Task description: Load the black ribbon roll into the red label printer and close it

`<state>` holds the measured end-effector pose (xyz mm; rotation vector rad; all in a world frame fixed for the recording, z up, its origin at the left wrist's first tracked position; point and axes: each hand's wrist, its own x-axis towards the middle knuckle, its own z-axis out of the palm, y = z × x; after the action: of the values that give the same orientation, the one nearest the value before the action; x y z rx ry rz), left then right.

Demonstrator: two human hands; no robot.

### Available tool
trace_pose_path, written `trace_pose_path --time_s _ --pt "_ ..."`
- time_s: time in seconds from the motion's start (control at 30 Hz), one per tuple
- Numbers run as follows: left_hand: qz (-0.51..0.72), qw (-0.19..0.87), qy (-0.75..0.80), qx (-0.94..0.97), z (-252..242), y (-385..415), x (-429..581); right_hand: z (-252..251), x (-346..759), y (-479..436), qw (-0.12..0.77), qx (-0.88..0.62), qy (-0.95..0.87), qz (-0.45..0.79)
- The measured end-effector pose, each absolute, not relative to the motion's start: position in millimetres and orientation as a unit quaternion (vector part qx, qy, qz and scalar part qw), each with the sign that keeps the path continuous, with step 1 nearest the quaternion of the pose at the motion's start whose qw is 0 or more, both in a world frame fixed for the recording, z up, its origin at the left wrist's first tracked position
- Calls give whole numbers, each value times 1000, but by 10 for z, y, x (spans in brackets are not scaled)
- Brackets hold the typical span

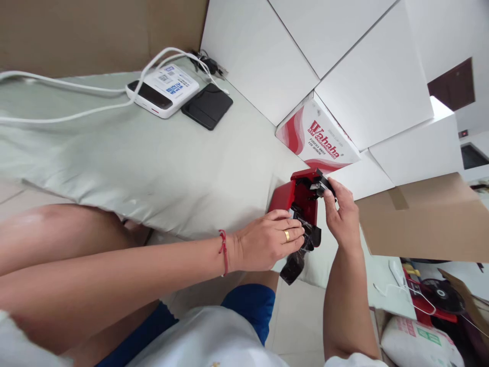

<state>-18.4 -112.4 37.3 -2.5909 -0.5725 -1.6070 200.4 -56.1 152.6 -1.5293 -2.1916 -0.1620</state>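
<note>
A red box-shaped device with one open side and black parts inside lies on the pale green covered surface. My left hand, wearing a gold ring and a red cord bracelet, is laid over the device's lower edge. Its fingers curl onto a black plastic part wrapped in clear film that sticks out of the opening; the thumb is hidden. At the upper corner of the opening, my right hand pinches a small dark rounded piece between thumb and fingers. Whether this piece is attached cannot be made out.
A red-and-white Wahaha carton stands against the tiled wall behind the device. Further left lie a white power bank with white cables, a black flat case and keys. A cardboard box stands at right, above a white sack.
</note>
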Motion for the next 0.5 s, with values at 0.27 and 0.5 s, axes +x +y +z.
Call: trace_pose_path --time_s 0.27,0.5 --pt "-539 31 -181 -822 371 -1132 -196 1450 2022 -1058 224 -516 -827 -19" --pt "-560 29 -166 -811 409 -1110 -183 1230 2061 -1187 258 -540 -799 56"
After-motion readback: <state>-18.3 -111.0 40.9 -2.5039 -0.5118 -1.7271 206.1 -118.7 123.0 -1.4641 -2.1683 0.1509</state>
